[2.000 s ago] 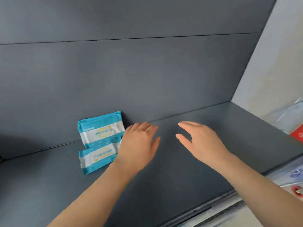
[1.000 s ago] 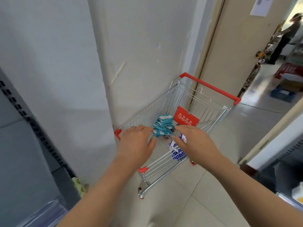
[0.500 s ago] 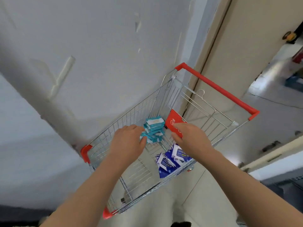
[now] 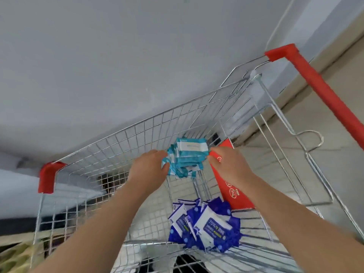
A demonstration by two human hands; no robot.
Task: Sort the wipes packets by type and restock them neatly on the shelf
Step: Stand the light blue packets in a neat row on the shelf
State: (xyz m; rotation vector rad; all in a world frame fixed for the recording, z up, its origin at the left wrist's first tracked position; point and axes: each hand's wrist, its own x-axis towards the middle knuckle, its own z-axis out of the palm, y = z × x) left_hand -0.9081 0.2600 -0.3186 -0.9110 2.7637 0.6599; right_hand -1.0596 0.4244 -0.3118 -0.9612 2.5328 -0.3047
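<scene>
"75%" on a dark-blue wipes packet

One wire cart. One stack of teal wipes packets at its far end, about six; one nearer heap of blue wipes packets, number unclear.

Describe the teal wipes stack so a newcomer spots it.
Find the wire cart with the red handle. At its far end, the left hand and right hand grip the teal stack. Its teal-and-white wrappers differ from the dark blue packets nearer the camera.

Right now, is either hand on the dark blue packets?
No, the left hand and right hand hold the teal packets; the dark blue packets lie apart in the cart.
</scene>
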